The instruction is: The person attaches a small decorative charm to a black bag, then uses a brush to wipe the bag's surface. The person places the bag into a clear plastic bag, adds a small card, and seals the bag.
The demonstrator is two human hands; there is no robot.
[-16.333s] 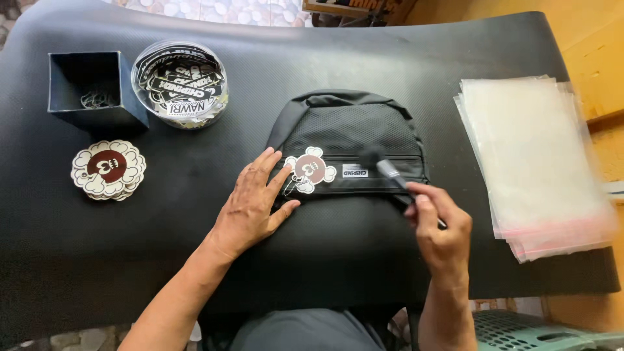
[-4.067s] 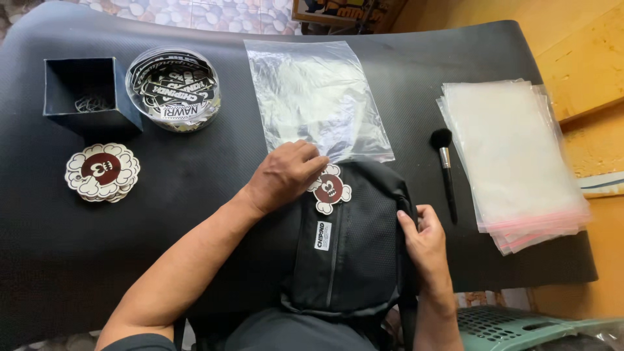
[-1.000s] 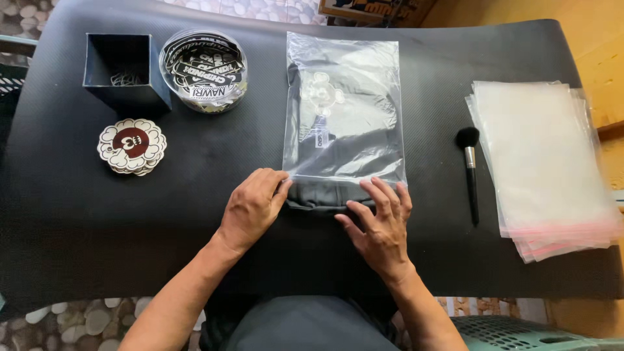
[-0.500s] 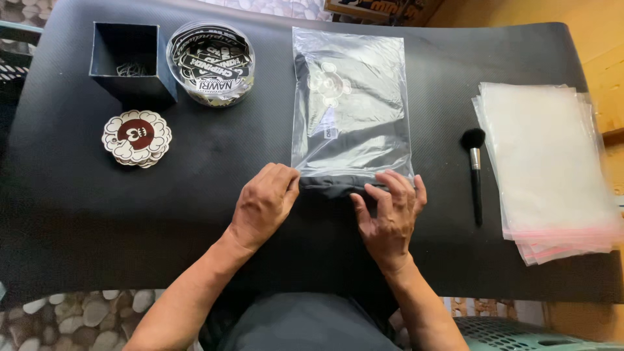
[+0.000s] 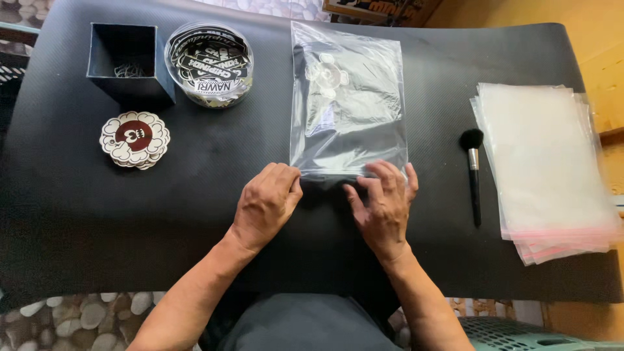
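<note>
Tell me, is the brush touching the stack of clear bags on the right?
Apart. The head view shows the brush lying on the black mat, with a strip of bare mat between it and the stack of clear bags.

Glossy clear plastic bag (image 5: 348, 104), matt black textured mat (image 5: 195, 195), cloth inside.

Two hands (image 5: 266, 205), one bagged black bag (image 5: 348, 104), one brush (image 5: 473, 172), one box (image 5: 130, 62), one round tub (image 5: 208, 62).

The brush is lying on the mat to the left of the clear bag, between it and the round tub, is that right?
Not quite. The head view shows the brush lying on the mat to the right of the clear bag, between it and the stack of empty bags.
</note>
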